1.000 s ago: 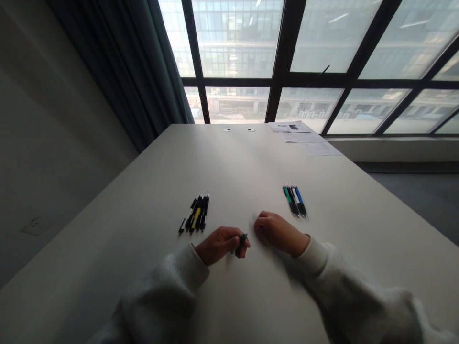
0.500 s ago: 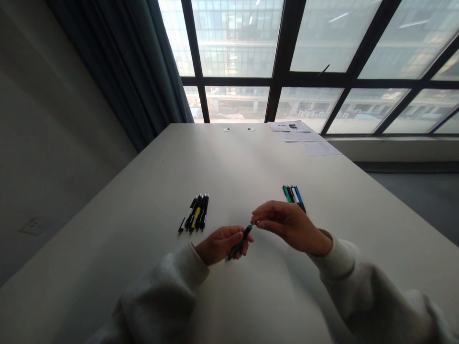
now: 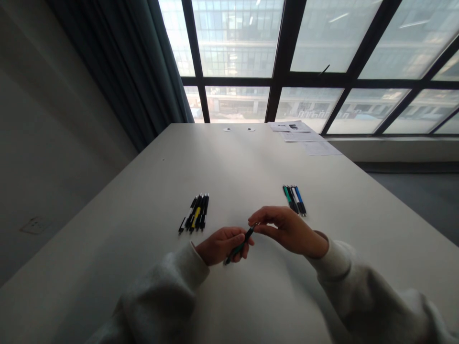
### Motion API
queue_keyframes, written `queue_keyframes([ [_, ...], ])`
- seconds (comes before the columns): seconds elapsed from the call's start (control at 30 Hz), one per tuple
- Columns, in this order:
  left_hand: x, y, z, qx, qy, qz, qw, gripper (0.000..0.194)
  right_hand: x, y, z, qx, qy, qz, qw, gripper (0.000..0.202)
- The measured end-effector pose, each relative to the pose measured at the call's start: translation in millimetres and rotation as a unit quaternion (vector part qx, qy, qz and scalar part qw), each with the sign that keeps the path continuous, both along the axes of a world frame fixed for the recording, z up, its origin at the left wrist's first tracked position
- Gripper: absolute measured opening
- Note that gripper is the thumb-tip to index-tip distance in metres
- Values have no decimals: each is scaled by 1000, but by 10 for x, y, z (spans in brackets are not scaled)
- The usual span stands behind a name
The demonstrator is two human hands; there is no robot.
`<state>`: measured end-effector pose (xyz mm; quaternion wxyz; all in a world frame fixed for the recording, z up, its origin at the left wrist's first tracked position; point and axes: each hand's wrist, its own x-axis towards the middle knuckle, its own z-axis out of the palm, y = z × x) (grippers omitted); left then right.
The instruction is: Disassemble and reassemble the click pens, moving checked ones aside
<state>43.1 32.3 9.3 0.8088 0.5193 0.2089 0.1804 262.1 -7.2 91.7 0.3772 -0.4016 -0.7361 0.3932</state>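
My left hand (image 3: 226, 244) is closed around a green and black pen (image 3: 238, 249), which slants up to the right above the table. The pen's lower end sticks out below my fingers. My right hand (image 3: 283, 228) pinches at the pen's upper end, thumb and index finger around its small pointed tip (image 3: 256, 224). Whether that tip is joined to the barrel is too small to tell. To the left lies a group of several black pens (image 3: 195, 213), some with white or yellow parts. Beyond my right hand several pens (image 3: 294, 199) in green, black, white and blue lie side by side.
The white table (image 3: 229, 167) reaches to the window (image 3: 236, 38). Paper sheets (image 3: 304, 137) lie at its far right corner, and two small white discs (image 3: 251, 129) are at the far edge. A dark curtain (image 3: 125, 62) hangs at the left.
My right hand has moved slightly down and left, closer to my left hand. The held pen's upper end now shows black where green showed before, and its lower end sticks out further.
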Motion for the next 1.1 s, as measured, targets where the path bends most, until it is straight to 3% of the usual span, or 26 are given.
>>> queue_keyframes([
  [0.3, -2, -1, 41, 8, 15, -23, 1000, 42, 8, 13, 4, 53, -73, 12, 996, 18],
  [0.63, 14, -21, 52, 9, 43, -45, 998, 41, 0, 56, -105, 99, -230, 1, 968, 47],
  [0.93, 19, -36, 22, -22, 18, -59, 998, 42, 120, 34, 4, 74, -205, 82, 973, 19],
  [1.1, 15, -30, 34, -4, 12, -74, 997, 43, 55, 39, -60, 90, -270, 78, 955, 42],
])
